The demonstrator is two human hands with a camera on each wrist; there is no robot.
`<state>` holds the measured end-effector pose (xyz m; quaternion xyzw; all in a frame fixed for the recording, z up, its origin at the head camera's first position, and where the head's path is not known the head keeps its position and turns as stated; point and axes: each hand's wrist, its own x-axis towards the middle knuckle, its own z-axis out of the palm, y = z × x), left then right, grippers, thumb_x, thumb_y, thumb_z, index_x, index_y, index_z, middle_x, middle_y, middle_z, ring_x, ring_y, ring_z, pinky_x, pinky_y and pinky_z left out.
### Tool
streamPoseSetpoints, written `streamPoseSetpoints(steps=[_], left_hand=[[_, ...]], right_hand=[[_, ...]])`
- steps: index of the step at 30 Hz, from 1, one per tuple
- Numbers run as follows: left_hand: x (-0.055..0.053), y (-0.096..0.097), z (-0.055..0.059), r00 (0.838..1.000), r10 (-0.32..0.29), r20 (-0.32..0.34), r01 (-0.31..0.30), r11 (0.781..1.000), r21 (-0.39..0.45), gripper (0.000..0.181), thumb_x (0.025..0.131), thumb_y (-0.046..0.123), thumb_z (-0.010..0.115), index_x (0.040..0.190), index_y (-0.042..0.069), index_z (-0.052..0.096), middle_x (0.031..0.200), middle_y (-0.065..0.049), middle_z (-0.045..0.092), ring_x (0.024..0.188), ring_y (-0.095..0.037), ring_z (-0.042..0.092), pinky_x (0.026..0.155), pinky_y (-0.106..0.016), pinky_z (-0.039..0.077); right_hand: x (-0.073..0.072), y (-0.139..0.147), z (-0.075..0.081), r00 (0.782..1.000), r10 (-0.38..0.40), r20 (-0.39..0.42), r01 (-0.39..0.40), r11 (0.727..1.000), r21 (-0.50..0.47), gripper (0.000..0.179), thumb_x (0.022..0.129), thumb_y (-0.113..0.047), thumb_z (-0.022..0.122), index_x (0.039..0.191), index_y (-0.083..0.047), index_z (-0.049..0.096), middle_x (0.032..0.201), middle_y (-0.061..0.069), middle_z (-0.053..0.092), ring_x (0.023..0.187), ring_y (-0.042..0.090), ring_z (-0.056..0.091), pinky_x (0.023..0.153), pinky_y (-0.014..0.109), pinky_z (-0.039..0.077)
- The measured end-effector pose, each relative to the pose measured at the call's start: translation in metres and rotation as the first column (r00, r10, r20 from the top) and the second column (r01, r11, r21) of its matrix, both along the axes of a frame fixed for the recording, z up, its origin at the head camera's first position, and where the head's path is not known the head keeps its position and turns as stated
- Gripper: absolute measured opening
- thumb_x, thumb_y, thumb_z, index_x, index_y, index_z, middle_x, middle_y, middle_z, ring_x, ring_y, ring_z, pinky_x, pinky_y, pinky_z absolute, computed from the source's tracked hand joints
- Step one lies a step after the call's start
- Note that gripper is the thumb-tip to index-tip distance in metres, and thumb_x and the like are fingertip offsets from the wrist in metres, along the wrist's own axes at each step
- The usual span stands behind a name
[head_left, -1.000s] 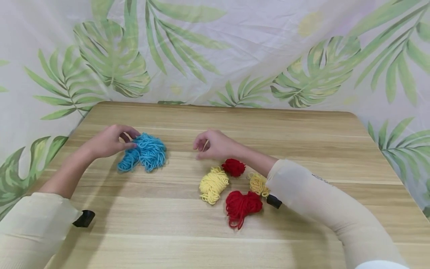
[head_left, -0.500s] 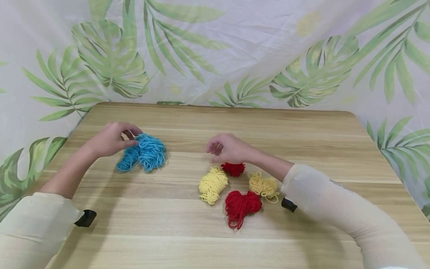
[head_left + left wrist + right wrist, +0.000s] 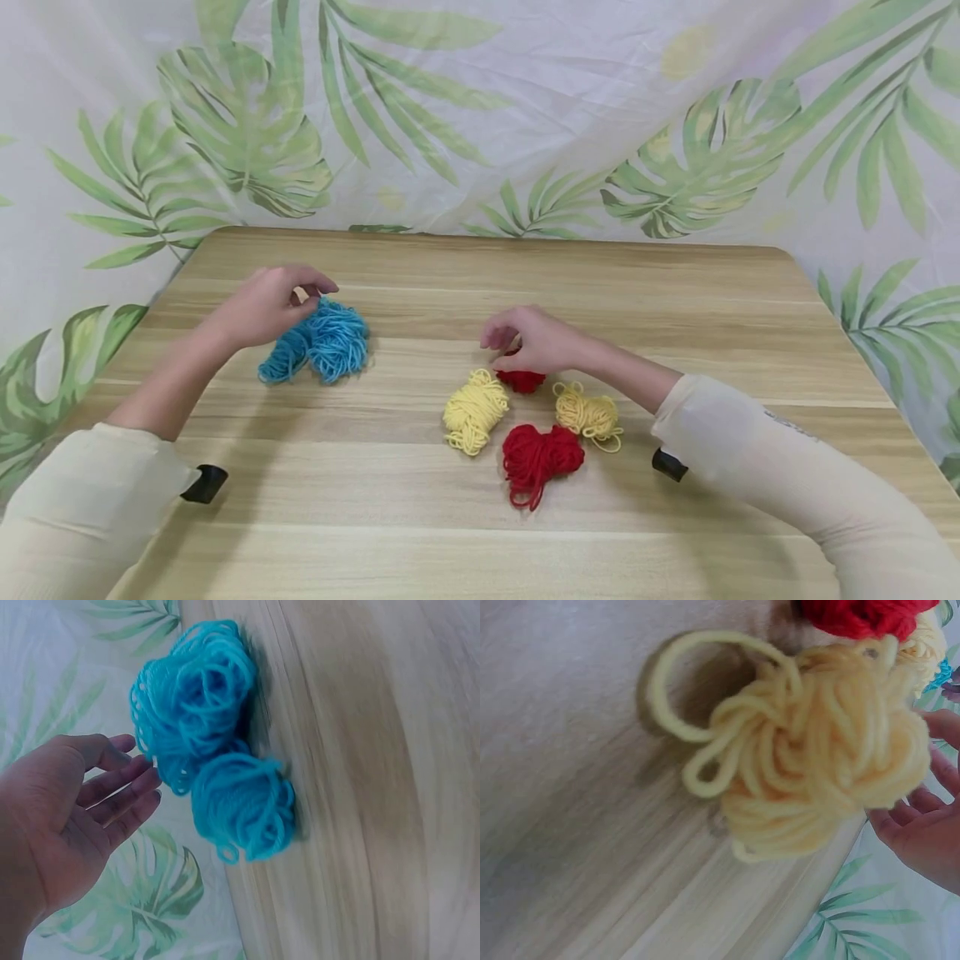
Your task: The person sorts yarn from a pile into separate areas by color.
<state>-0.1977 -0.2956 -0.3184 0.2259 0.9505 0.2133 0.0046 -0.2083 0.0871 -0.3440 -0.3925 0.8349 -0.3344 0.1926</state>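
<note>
- Blue yarn bundles (image 3: 339, 342): two, touching, on our bench (image 3: 375, 533), ten o'clock from pale yellow yarn (image 3: 476, 412).
- Our left hand (image 3: 270, 307): loosely spread, beside them.
- Our right hand (image 3: 542, 340): likewise, partly covering small red yarn (image 3: 522, 382).

Cream sleeves (image 3: 90, 500), black fittings (image 3: 205, 484) near the cuffs (image 3: 142, 442), dark marking (image 3: 791, 423) on right sleeve (image 3: 795, 483)

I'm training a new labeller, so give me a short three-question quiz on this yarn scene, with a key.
1. True or false: the left hand is nearer the tangled blue yarn than the right hand is.
2. How many looped pale-yellow yarn bundles lie on the wood-grain table?
3. In the head view, which does the right hand partly hide?
A) the blue yarn
B) a pale-yellow bundle
C) a compact red yarn bundle

Key: 1 true; 2 two; 3 C.
</note>
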Motion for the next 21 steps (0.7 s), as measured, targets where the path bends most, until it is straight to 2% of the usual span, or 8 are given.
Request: streamPoseSetpoints(steps=[6,15,21], left_hand=[[0.000,0.011,0.002,1.000,-0.022,-0.002,0.022,1.000,0.007,0.023,0.097,-0.004,0.062,0.118,-0.008,0.071,0.109,-0.022,0.072,0.093,-0.031,0.068,0.073,-0.043,0.056],[-0.001,0.024,0.004,0.999,-0.041,-0.010,0.041,0.999,0.019,0.022,0.096,-0.004,0.063,0.116,-0.007,0.072,0.110,-0.021,0.072,0.096,-0.031,0.068,0.077,-0.045,0.055],[-0.002,0.030,0.003,0.998,-0.061,0.007,0.061,0.998,0.027,0.023,0.097,-0.005,0.061,0.117,-0.008,0.071,0.111,-0.022,0.072,0.098,-0.031,0.067,0.080,-0.047,0.056]], right_hand=[[0.000,0.009,0.000,1.000,-0.019,0.004,0.019,1.000,-0.003,0.019,0.089,0.000,0.075,0.107,0.006,0.070,0.102,0.018,0.073,0.101,0.030,0.068,0.090,0.041,0.058],[0.006,0.024,0.004,0.998,-0.059,-0.026,0.059,0.998,0.019,0.024,0.087,-0.004,0.077,0.110,0.003,0.071,0.105,0.012,0.074,0.102,0.027,0.067,0.086,0.042,0.057],[0.005,0.028,0.002,0.998,-0.038,-0.041,0.040,0.998,0.043,0.029,0.084,0.000,0.079,0.112,0.004,0.071,0.106,0.012,0.073,0.102,0.028,0.067,0.087,0.042,0.058]])
